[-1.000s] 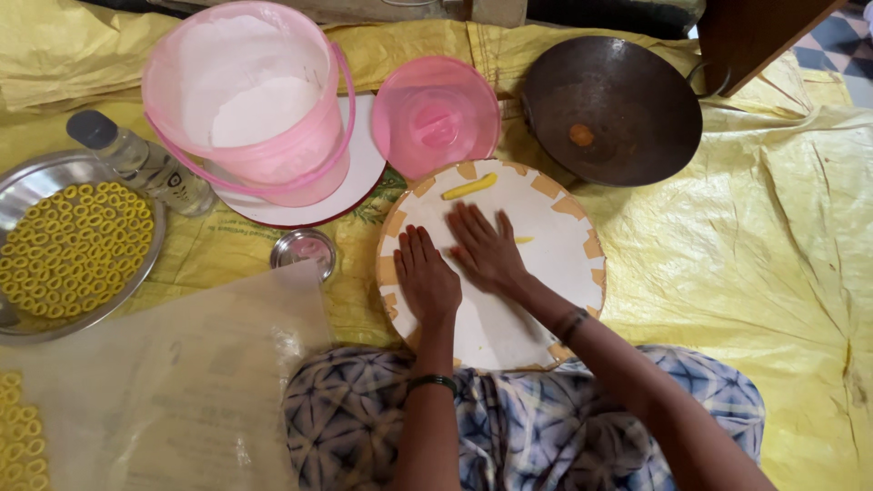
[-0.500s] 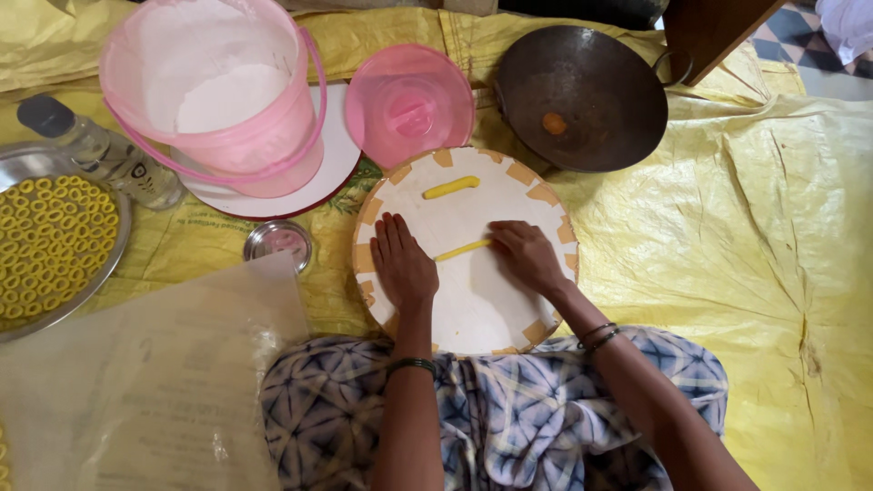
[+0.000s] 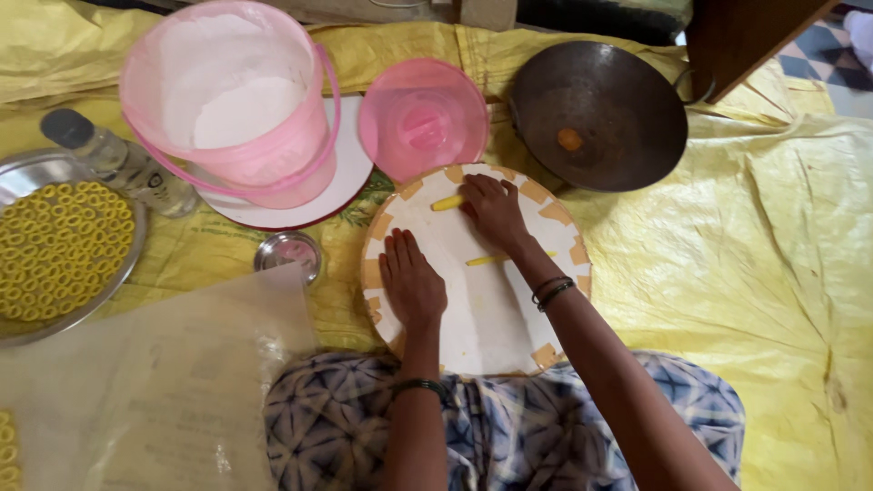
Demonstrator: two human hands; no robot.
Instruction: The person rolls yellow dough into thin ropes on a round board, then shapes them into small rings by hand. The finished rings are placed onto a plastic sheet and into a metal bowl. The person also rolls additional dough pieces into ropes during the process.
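Two bare hands work yellow dough on a round white board.

The left hand lies flat on the board's left half, palm down, fingers straight and together, gripping nothing. The right hand reaches to the board's far edge, its fingers stretched out and loosely spread, the fingertips touching a short yellow dough piece without closing around it. A thin rolled dough strip lies near the board's middle, just beside the right wrist. Beyond the board sit a pink lid and a dark iron pan; to the board's far left stand a pink bucket of white flour, a small steel bowl and a steel tray of yellow rings.
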